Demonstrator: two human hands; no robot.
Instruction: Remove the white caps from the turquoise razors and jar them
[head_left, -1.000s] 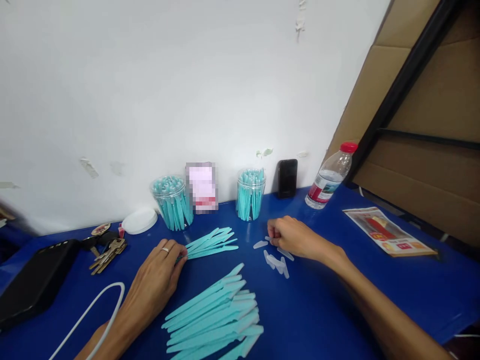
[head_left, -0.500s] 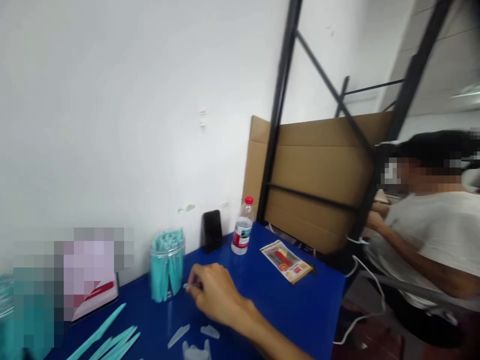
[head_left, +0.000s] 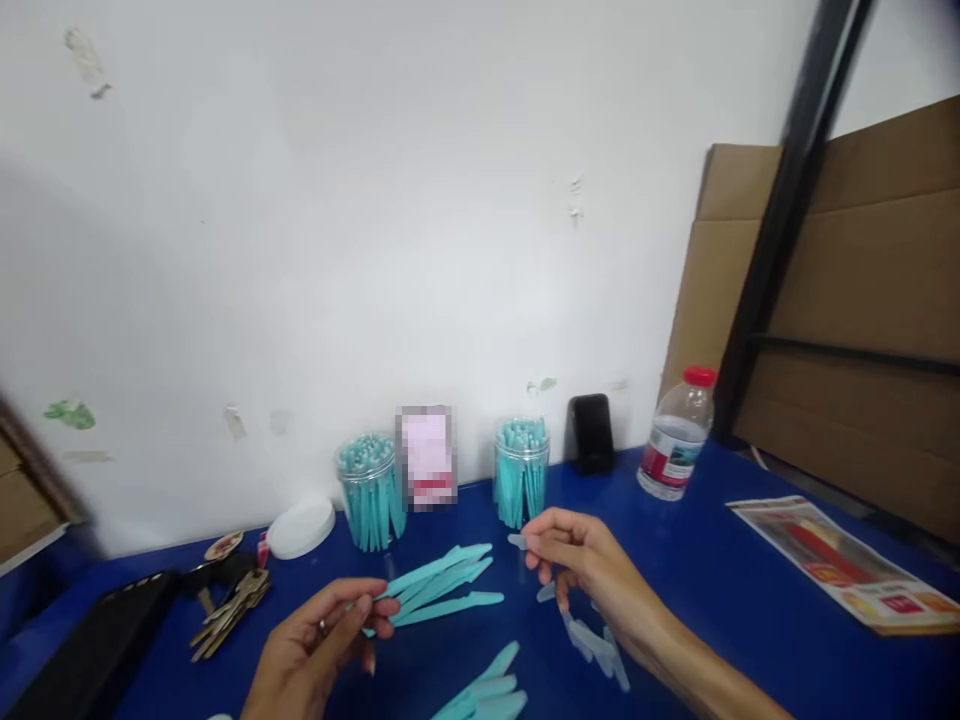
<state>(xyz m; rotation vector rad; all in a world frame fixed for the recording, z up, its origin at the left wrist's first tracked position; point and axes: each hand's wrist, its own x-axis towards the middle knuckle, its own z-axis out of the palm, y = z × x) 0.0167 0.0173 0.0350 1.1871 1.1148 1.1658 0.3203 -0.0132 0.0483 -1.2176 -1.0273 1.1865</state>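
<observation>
My left hand, fingers closed, grips the near ends of several turquoise sticks that fan out to the right. Between the thumb and fingertips of my right hand is a small translucent cap. Under and beside that hand, more translucent caps lie loose on the blue table. Another bunch of turquoise sticks rests at the bottom edge. Two clear jars full of turquoise sticks stand by the wall, one at the left and one just behind my right hand.
A white lid, keys and a black object lie at the left. A dark phone leans on the wall near a water bottle. A flat packet lies right, before cardboard and a black frame.
The view has swung left, bringing my left hand with its sticks, the keys and the lid into sight. The person at the right is out of view. My right hand still pinches a small piece.
</observation>
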